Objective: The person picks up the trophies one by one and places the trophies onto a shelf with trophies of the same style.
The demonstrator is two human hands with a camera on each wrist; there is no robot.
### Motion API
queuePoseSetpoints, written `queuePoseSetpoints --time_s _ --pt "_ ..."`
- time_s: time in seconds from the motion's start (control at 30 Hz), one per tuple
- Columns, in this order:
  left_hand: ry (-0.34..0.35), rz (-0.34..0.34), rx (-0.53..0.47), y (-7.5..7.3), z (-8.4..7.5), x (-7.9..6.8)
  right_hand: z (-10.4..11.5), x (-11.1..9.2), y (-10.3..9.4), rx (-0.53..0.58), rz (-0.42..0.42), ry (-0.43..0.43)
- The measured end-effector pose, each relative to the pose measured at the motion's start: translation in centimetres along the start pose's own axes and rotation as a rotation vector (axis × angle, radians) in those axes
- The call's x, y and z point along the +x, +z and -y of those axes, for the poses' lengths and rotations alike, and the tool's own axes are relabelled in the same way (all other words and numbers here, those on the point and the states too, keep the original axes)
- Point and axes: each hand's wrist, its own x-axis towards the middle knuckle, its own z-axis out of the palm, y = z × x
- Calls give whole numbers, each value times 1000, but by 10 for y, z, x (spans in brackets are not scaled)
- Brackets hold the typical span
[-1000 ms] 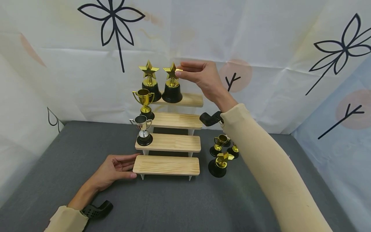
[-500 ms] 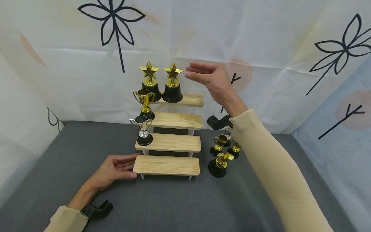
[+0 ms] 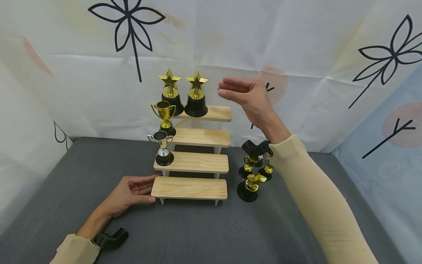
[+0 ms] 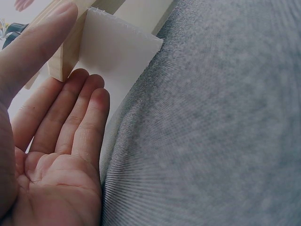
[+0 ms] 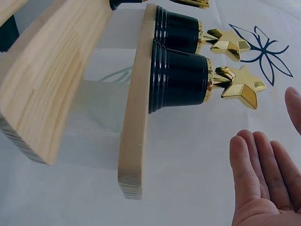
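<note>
A tiered wooden stand (image 3: 189, 187) with pale steps is in the middle of the head view. Its top step carries two gold star trophies (image 3: 196, 93), side by side at the left and middle. Below them, at the left ends of their steps, stand a gold cup trophy (image 3: 163, 112) and a silver cup trophy (image 3: 162, 145). My left hand (image 3: 132, 194) touches the bottom step's left end, fingers extended; in the left wrist view its fingertips (image 4: 96, 80) lie by the white support (image 4: 117, 47). My right hand (image 3: 245, 97) hovers right of the stars, fingers straight, holding nothing.
Right of the stand, on the grey table (image 3: 184, 234), several more trophies are grouped: a gold star trophy (image 3: 249, 189) in front, gold cups (image 3: 247, 168) behind, partly covered by my right wrist strap. A white printed cloth (image 3: 230, 36) hangs behind.
My right hand has let go of the right star trophy on the top step and drawn away to the right and slightly down. The left hand and the stand have stayed put.
</note>
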Motion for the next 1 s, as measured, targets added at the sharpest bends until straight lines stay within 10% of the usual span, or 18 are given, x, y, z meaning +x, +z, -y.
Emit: queuePoseSetpoints --time_s 1.0 --pt "6 6 -4 -2 3 0 -20 -71 -27 -27 18 -23"
